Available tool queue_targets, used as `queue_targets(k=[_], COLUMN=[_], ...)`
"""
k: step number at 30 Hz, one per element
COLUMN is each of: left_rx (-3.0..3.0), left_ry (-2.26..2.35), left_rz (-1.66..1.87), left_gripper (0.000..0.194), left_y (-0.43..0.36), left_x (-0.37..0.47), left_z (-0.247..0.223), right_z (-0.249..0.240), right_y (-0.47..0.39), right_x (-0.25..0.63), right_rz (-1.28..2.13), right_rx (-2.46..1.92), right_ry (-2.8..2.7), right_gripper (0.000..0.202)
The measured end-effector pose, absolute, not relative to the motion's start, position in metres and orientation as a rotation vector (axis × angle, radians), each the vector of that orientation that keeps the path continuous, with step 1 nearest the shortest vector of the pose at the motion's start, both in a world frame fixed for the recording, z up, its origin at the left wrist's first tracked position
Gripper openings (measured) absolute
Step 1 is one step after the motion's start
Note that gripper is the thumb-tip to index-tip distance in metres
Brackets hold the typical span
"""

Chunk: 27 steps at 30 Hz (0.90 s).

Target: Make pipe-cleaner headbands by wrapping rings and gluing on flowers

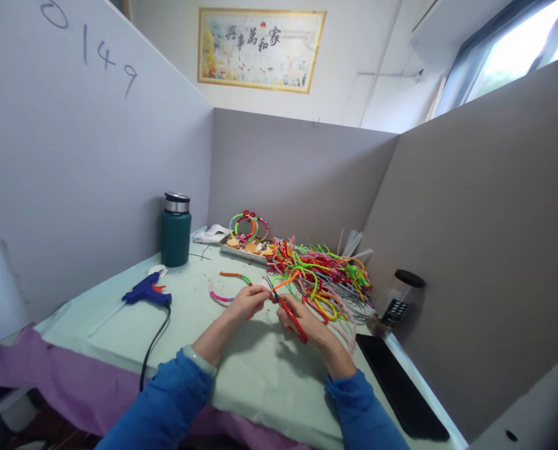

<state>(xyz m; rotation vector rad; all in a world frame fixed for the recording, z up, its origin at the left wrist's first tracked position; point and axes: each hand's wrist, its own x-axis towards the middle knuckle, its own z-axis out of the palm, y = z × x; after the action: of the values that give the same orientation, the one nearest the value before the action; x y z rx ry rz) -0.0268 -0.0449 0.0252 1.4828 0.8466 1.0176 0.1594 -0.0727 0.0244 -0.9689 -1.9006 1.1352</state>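
Between the fingers of my left hand is the end of an orange pipe cleaner, which slants up to the right. My right hand is wrapped round the red handles of a pair of scissors. The blades point up and left, crossing the pipe cleaner close to my left fingertips; whether they touch it I cannot tell. Just left of my hands, a curved multicoloured strip lies on the table. A tangled heap of coloured pipe cleaners spreads behind and right of my right hand.
A blue glue gun with a trailing cord lies at left, near a green bottle. Coloured rings stand on a tray of small pieces. At right are a black slab and a black-lidded jar. Grey partitions enclose the table.
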Motion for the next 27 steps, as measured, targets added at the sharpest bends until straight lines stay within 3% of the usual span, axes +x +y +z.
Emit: queue_targets(k=[14, 27], left_rx=[1.753, 1.861], left_ry=[1.015, 1.057], left_rz=[1.084, 1.109], left_gripper=[0.023, 0.029], left_y=[-0.041, -0.032], left_x=[-0.029, -0.031], left_z=[0.026, 0.018], right_z=[0.017, 0.009], right_y=[-0.067, -0.061], right_x=[0.160, 0.156], right_rz=[0.722, 0.490], right_rx=[-1.107, -1.153], right_ry=[-2.080, -2.046], right_gripper=[0.033, 0.031])
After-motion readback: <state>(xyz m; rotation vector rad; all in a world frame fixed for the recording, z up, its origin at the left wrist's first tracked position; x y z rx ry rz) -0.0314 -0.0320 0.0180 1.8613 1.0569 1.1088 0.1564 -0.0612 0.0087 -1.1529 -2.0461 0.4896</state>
